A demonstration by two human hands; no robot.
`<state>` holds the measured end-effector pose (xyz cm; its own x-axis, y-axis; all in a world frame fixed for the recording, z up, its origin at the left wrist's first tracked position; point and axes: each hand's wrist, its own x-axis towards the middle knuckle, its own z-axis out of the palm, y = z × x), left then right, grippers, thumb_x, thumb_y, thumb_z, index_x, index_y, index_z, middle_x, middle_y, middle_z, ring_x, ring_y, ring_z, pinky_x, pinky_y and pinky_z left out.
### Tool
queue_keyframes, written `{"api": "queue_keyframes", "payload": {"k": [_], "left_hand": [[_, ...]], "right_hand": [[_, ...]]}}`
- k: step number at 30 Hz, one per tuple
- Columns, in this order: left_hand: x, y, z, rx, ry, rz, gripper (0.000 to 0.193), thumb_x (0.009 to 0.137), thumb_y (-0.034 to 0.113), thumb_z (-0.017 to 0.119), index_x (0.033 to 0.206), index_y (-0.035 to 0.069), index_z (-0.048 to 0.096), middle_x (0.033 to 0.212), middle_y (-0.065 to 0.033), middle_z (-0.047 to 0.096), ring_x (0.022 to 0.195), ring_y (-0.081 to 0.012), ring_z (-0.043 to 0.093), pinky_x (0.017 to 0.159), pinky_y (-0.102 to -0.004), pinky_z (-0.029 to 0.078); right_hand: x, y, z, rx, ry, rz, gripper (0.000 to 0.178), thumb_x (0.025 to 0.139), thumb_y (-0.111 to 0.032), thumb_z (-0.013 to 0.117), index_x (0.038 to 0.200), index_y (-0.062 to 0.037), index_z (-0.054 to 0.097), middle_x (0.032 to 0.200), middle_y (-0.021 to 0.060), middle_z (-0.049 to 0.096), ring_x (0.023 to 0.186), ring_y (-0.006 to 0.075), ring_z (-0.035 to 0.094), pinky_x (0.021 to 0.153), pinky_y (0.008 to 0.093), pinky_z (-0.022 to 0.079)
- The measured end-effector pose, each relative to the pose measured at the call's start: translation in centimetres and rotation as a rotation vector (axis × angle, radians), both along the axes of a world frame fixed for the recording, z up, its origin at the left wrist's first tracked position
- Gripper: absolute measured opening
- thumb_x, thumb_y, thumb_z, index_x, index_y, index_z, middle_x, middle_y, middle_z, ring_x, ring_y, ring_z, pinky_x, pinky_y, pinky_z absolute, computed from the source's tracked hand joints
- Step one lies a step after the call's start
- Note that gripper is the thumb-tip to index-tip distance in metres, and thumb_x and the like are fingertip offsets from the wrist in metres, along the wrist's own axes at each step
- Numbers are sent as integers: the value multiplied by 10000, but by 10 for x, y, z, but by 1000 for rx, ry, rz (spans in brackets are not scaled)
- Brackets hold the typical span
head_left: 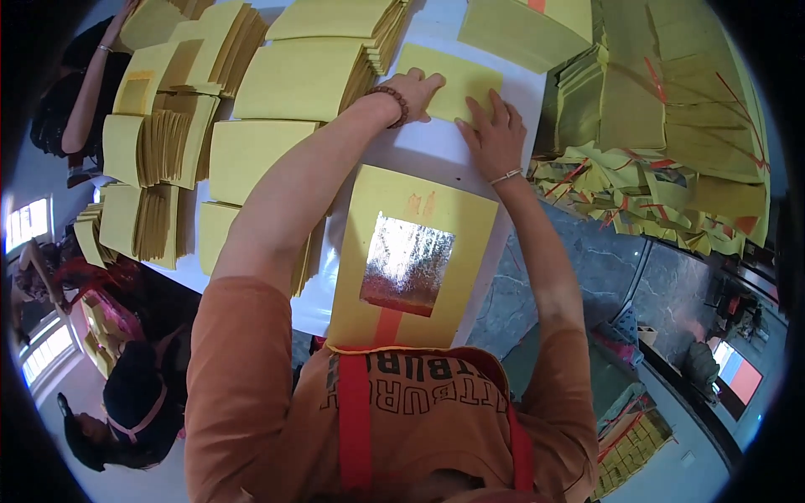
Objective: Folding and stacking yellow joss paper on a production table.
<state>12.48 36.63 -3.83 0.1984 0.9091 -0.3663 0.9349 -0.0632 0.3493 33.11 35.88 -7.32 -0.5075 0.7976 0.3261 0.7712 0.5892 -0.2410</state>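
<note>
At far left, a co-worker's arm point(81, 105) is reaching up, its hand running off the upper edge. Stacks of yellow paper point(293, 80) are filling the table's point(432, 153) left side, some disappearing behind the left forearm. The left hand point(411, 94) is resting on a yellow sheet point(453, 71), fingers curling, their tips partly hidden. Nearer, yellow paper point(474, 243) is bearing a silver patch point(408, 264) and illegible orange marks point(422, 204); below, dark lettering point(457, 398) is crossing the orange shirt point(411, 444). The right hand point(499, 134) is touching the sheet's near right corner, fingers spreading. Rightward, bundles point(633, 92) are meeting the dark rim.
</note>
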Motion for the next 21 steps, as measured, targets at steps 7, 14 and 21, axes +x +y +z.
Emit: {"api": "queue_keyframes", "payload": {"k": [7, 14, 21], "left_hand": [[-5, 4, -4, 49, -82, -28, 671, 727, 236, 727, 1286, 160, 363, 1203, -214, 455, 1097, -392, 508, 909, -448, 447], [11, 0, 41, 50, 70, -45, 570, 791, 251, 631, 1296, 121, 400, 1123, -213, 544, 994, -371, 558, 858, -424, 455], [3, -119, 152, 316, -534, -202, 378, 891, 195, 530, 1253, 99, 483, 844, -93, 588, 744, -199, 563, 701, -308, 469]], "right_hand": [[4, 7, -11, -144, -79, 45, 432, 937, -431, 344, 1360, -348, 367, 1488, 36, 215, 1382, 272, 148, 1069, 552, 103], [-10, 6, 15, -147, -488, 1, 424, 929, -464, 320, 1344, -396, 365, 1478, 23, 237, 1382, 284, 125, 1024, 653, 10], [8, 64, 15, -107, -341, 122, 407, 849, -499, 469, 1200, -315, 561, 1382, 79, 385, 1334, 315, 223, 1020, 635, 155]]}}
